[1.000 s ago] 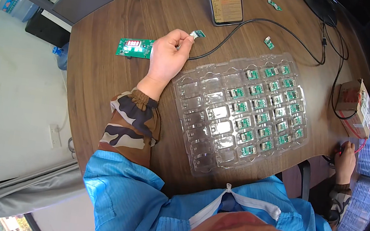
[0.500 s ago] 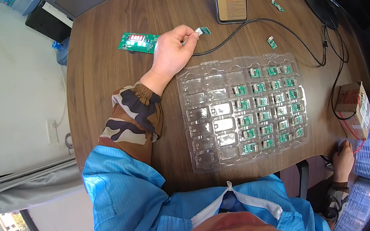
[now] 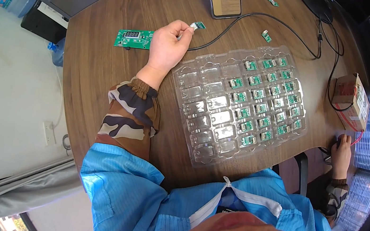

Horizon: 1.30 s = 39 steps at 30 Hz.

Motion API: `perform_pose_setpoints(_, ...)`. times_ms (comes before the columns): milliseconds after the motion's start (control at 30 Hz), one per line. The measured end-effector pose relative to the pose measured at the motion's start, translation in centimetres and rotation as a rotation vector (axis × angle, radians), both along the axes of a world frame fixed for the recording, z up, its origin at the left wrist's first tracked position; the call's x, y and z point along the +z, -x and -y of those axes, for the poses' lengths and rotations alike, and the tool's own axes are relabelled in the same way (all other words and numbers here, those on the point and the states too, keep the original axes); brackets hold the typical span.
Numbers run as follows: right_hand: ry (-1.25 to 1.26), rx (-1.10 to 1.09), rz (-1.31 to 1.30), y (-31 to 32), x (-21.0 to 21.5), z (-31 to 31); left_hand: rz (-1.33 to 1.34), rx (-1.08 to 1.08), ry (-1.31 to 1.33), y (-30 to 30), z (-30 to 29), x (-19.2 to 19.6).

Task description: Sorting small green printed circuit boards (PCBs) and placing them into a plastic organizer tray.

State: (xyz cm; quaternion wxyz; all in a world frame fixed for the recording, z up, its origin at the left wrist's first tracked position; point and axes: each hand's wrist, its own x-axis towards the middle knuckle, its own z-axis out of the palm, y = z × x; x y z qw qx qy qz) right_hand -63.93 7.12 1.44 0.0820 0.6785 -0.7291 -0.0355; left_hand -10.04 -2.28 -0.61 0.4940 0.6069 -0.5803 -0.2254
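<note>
My left hand (image 3: 170, 44) is closed in a pinch on a small green circuit board (image 3: 200, 25) with a whitish connector end, held above the table. Beside that hand lies a longer green board with a digit display (image 3: 132, 35), its digits unlit; the hand covers its right end. Right of the hand is a clear plastic tray (image 3: 201, 152), with small green boards (image 3: 257, 94) in its right-hand pockets. At the table's right edge, my right hand (image 3: 341, 158) has its fingers curled on a dark thing I cannot make out, near a red wire (image 3: 357, 138).
A phone-like slab (image 3: 227, 0) leans upright at the back. Two loose small boards (image 3: 266, 36) lie right of it. A black cable (image 3: 257, 14) crosses the table towards a dark stand (image 3: 314, 3). A cardboard box (image 3: 350, 103) stands at the right edge, with stacked clear trays (image 3: 361, 199) beyond.
The red digits on the long board's display have gone dark. The view has shifted slightly; my left hand keeps its pinch on the small board.
</note>
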Motion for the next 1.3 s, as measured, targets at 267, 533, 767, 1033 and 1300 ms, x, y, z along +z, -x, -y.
perform_pose_setpoints(267, -0.017, -0.017, -0.057, 2.3, -2.0, 0.1, 0.042, -0.008, 0.0, 0.0, -0.2, 0.2)
perform_pose_setpoints(533, -0.041, -0.012, -0.096, -1.3, 2.0, -0.2, -0.014, -0.002, 0.01, 0.1, 0.0, 0.0)
perform_pose_setpoints(767, 0.132, 0.405, 0.004, -15.5, 10.1, 6.1, 0.032, 0.012, 0.003, 0.1, -0.2, 0.3)
perform_pose_setpoints(1033, 0.486, 1.141, 0.292, -29.0, 6.7, 18.7, 0.046, 0.008, 0.032, 0.4, -0.3, 0.3)
perform_pose_setpoints(1300, 0.559, 1.173, 0.303, -34.1, 4.0, 24.8, 0.099, 0.023, 0.019, 0.3, -0.5, 0.2)
